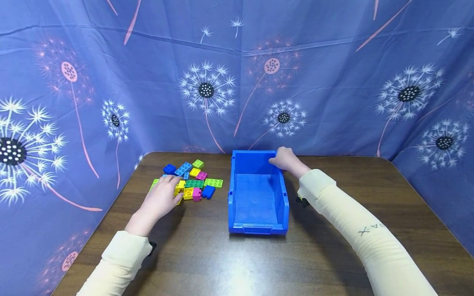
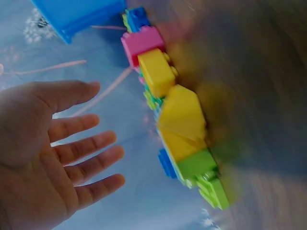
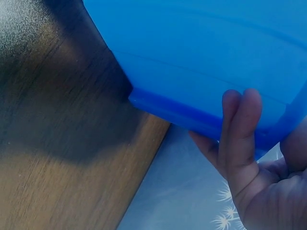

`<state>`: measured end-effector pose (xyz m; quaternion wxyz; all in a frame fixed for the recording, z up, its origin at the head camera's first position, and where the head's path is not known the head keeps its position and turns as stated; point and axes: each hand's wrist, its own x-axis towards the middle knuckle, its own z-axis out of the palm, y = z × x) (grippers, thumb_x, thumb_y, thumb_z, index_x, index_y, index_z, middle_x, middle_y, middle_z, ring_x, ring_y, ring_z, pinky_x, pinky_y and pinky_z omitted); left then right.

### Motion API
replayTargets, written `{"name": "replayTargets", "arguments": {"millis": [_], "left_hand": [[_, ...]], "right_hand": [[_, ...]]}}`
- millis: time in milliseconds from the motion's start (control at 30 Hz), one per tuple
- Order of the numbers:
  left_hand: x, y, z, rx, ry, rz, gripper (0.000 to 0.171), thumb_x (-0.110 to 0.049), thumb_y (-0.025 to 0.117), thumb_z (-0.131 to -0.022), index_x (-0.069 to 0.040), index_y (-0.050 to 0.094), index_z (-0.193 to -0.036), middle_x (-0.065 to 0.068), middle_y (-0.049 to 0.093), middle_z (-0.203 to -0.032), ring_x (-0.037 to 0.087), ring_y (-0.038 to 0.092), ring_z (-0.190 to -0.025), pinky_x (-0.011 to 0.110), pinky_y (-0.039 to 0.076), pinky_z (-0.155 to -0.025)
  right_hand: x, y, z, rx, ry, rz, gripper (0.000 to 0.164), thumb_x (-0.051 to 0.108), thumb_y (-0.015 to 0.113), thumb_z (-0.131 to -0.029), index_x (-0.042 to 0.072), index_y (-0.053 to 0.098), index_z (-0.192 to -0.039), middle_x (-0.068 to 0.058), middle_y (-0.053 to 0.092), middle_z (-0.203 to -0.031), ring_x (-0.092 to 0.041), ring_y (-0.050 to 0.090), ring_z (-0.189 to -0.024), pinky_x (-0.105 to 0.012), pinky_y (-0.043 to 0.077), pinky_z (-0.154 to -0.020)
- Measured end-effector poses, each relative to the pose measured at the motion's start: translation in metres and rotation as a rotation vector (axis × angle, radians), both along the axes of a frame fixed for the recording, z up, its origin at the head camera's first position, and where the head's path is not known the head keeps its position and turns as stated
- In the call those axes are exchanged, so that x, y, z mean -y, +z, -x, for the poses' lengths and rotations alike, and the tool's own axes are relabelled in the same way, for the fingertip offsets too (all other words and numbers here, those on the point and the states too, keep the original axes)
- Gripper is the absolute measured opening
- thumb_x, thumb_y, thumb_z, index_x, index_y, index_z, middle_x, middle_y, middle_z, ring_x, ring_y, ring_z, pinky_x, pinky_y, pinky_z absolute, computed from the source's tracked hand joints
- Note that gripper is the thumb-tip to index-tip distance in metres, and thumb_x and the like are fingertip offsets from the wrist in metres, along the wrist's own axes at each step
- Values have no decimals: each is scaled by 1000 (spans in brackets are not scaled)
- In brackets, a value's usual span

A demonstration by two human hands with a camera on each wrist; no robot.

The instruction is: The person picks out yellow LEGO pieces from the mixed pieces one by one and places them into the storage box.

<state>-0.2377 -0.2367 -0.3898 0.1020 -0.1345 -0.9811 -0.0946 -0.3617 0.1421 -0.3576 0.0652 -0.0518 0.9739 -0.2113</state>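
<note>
My right hand (image 1: 286,159) grips the back right corner of an open-fronted blue storage bin (image 1: 255,229). In the right wrist view, fingers (image 3: 241,127) lie against the outside of the bin's wall (image 3: 192,57). My left hand (image 1: 163,197) is over the near left side of a group of toy building blocks, its fingers spread and apart from one another in the left wrist view. Close to its fingertips are yellow blocks (image 2: 182,120) and a lime green block (image 2: 199,165). Nothing shows inside the bin.
Pink, yellow, green and blue blocks lie loosely grouped on the brown wooden table (image 1: 200,246), left of the bin. A dark green block (image 1: 194,183) sits mid-group, with a lime block (image 1: 213,183) at its right. A blue dandelion-print cloth (image 1: 326,82) hangs behind the table.
</note>
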Motion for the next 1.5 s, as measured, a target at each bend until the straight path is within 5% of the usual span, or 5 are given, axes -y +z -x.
{"name": "replayTargets", "arguments": {"millis": [533, 1067, 1500], "left_hand": [[19, -13, 7, 119, -64, 97, 55, -18, 86, -66, -2, 65, -114, 17, 60, -108, 35, 58, -98, 53, 49, -87], [18, -21, 11, 111, -77, 112, 45, -11, 87, -63, -2, 69, -103, 13, 60, -95, 28, 62, -86, 45, 54, -81], [14, -21, 9, 78, -120, 104, 33, -8, 85, -64, 0, 69, -92, 12, 61, -89, 27, 63, -81, 42, 54, -78]], "right_hand": [[-3, -1, -2, 10, 13, 69, 39, 23, 53, -94, -11, 51, -113, -19, 58, -89, -24, 61, -69, -24, 48, -53], [-2, -6, -3, -24, 15, 64, 26, 22, 55, -93, -4, 55, -91, -7, 46, -66, -19, 53, -57, -23, 41, -48], [-2, -6, -3, -52, 20, 5, 45, 24, 55, -90, -14, 53, -114, -29, 60, -109, -31, 56, -87, -45, 50, -81]]}}
